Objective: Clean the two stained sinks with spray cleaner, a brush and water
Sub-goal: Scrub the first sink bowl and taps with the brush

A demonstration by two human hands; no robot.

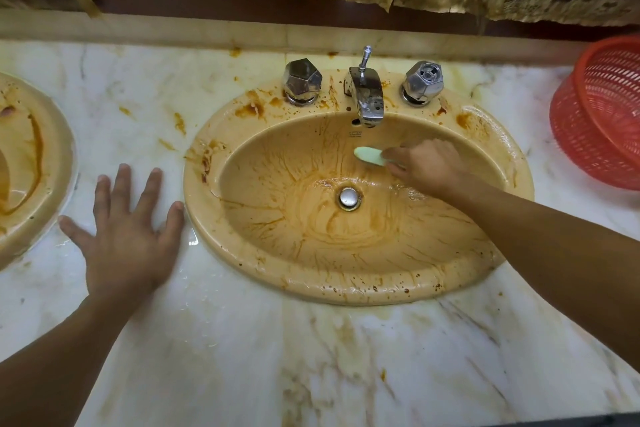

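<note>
Reaching into the sink (242, 267), right hand (424, 166) grips brush (369, 155).

Red basket (602, 121), perhaps tilted, on stained marble counter (311, 357).

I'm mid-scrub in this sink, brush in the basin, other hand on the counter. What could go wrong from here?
The left hand presses flat on the marble counter, which glistens wet beside it; leaned on, it might slip.
The right hand works the brush close under the faucet, so knuckles could knock it.
Brown slurry pools round the drain stopper; hard strokes may splash it onto the counter.
</note>
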